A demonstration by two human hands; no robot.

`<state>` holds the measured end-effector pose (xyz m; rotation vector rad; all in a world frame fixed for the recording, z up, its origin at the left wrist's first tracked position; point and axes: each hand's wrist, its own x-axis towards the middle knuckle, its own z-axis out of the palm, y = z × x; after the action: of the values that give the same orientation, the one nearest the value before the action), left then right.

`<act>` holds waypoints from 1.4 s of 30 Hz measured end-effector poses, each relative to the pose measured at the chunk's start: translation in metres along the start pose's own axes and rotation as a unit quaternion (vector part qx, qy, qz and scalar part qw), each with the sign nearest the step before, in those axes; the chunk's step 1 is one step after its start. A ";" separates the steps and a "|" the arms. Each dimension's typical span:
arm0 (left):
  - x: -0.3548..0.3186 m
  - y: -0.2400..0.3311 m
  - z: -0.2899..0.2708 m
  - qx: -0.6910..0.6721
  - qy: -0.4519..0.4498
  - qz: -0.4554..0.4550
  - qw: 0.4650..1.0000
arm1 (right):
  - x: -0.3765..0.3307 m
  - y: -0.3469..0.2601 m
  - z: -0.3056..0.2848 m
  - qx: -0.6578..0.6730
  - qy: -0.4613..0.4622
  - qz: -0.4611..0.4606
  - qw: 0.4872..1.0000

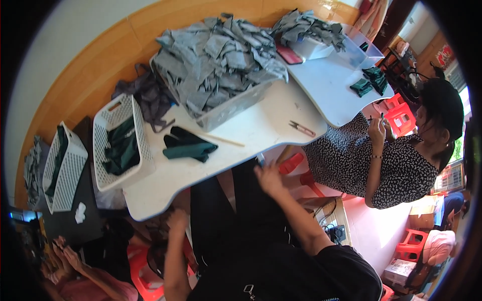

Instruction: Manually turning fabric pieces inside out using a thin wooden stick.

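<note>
My left hand [176, 220] is low at the table's front edge, left of my legs, its fingers curled; whatever is in them is hidden. Beside the same edge, to the right of my lap, my right hand [269, 180] has bent fingers near a small bluish piece [260, 159], too small to name. Folded dark green cloth pieces [188, 145] lie on the white table [150, 193] in front of me. Behind them is a thin pale stick [223, 139]. Thread snips [302, 128] rest toward the table's right end.
A large bin [236, 103] heaped with grey cloth pieces stands at the back. White baskets [150, 165] with green cloth are at the left. On the adjoining table [321, 83] are green bundles [369, 83] and a red phone-like object [289, 54]. People sit on both sides.
</note>
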<state>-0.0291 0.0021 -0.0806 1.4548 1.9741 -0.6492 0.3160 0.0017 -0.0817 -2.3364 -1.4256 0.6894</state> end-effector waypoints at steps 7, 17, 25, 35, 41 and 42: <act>-0.069 0.087 0.030 -0.349 0.192 0.460 0.793 | -0.044 -0.100 -0.070 0.124 -0.647 -0.370 0.655; -0.133 0.079 -0.036 -0.340 0.066 0.485 0.803 | 0.223 -0.184 -0.259 0.305 0.229 -0.281 0.881; -0.133 0.026 -0.042 -0.292 0.163 0.429 0.839 | 0.341 -0.207 -0.259 0.074 0.233 -0.083 0.966; -0.120 0.021 -0.032 -0.287 0.150 0.430 0.843 | 0.363 -0.233 -0.263 0.008 0.145 -0.062 0.987; -0.128 0.021 -0.028 -0.263 0.172 0.449 0.836 | 0.354 -0.227 -0.256 0.015 0.175 -0.114 0.978; -0.131 0.020 -0.027 -0.269 0.179 0.445 0.835 | 0.353 -0.230 -0.258 0.051 0.181 -0.151 0.971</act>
<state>0.0148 -0.0608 0.0308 1.9263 1.2711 0.5801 0.4248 0.4153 0.1654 -1.9788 -1.4858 0.2292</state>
